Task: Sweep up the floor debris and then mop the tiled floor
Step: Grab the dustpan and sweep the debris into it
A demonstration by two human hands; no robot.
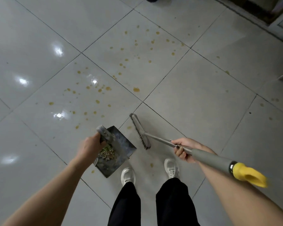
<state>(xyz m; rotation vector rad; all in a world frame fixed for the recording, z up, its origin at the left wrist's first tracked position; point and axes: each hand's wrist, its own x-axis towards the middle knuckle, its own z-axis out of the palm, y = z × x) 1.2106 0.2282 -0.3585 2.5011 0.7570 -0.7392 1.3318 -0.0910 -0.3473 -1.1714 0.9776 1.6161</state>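
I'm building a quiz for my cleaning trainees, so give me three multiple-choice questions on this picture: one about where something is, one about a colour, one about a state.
1. Where does the debris lie?
A) in the dustpan
B) on a far tile
C) on the shoes

2. What colour is the cap at the end of the broom?
A) red
B) yellow
C) blue

3. What is the left hand doing?
A) hanging idle
B) gripping the dustpan's handle
C) wiping the floor

Answers: A, leafy bits sit inside the pan; B, the end piece is yellow; B, its fingers wrap the grey handle.
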